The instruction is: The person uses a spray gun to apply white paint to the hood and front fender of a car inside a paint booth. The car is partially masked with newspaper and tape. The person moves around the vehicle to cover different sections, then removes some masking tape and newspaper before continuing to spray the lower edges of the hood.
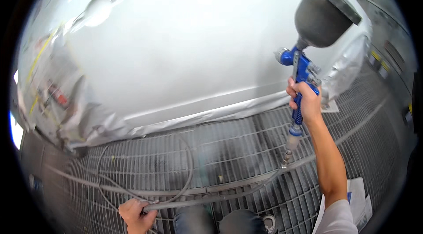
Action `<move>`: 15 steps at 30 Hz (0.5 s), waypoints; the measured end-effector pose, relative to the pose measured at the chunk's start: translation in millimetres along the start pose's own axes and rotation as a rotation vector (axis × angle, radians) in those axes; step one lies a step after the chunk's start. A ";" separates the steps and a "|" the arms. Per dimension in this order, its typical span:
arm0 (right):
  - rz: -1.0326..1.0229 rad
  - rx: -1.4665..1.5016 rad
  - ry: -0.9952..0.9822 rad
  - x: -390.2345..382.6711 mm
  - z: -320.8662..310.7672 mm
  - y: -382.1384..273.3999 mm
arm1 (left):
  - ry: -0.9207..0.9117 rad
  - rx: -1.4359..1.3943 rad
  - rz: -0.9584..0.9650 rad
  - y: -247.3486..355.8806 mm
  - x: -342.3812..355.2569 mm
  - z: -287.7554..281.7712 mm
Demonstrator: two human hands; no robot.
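Observation:
My right hand is closed round the handle of a blue spray gun. A dark grey paint cup with a lid sits on top of the gun, tilted to the right. The nozzle points left, beside a white car door panel. Below the handle hangs a clear inline filter, joined to a grey air hose. That hose runs down and left to my left hand, whose fingers are wrapped round it at the lower left.
A door handle shows at the upper left. Crumpled masking film with yellow tape covers the car's left part, and more film hangs at right. Loops of hose lie on the metal floor grating. White paper lies at lower right.

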State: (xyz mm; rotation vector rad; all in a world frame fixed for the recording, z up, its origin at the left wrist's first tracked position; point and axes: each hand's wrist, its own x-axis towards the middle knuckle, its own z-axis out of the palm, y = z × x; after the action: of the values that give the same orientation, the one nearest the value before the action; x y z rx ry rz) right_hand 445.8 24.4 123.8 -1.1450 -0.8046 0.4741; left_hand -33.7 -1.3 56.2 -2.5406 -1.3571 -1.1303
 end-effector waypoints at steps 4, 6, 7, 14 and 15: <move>0.048 -0.004 -0.157 -28.4 65.5 0.2 | 0.082 0.041 -0.012 -36.4 -16.1 -28.6; 0.062 0.012 -0.219 -41.9 105.6 -2.5 | 0.153 0.042 -0.034 -57.8 -29.9 -40.3; 0.065 0.023 -0.259 -48.1 125.1 -3.7 | 0.179 0.065 -0.045 -66.4 -36.2 -48.7; 0.065 0.026 -0.483 -79.8 241.2 -14.1 | 0.272 0.163 -0.127 -112.9 -63.0 -104.7; 0.057 0.032 -0.495 -85.4 255.1 -15.8 | 0.301 0.156 -0.146 -119.7 -67.5 -110.1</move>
State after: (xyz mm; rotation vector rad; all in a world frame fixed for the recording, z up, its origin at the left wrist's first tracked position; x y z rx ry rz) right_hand 194.5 115.1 159.0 -1.0345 -1.1878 0.8332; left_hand -209.2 -14.7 61.2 -2.0929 -1.5002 -1.3093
